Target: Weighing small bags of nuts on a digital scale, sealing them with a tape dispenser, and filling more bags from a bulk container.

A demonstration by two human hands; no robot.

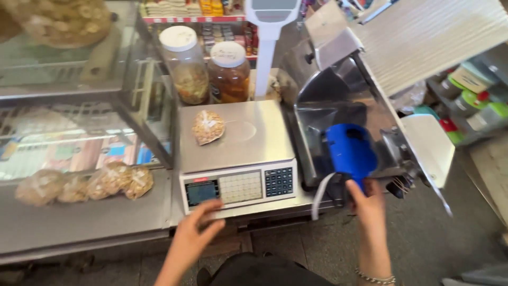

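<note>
steel scale [238, 159] sits near the table edge, so the left hand [197, 229] hovers open and empty at its keypad while the right hand [369, 204] grips the blue handle [350, 151]; farther back, a nut bag [207, 126] rests on the platter.

Pretty smeary shot overall. The left hand [194, 229] is motion-blurred, so I can't tell if its fingertips actually touch the scale's keypad [241, 186]. The scale screen [201, 192] is too small to read. The scale's pole display [272, 11] is chopped by the top edge, same with the big bag [61, 20] top left. The blue scoop [350, 151] hides part of the slicer [338, 95] behind it. Both forearms run off the bottom edge.
</note>
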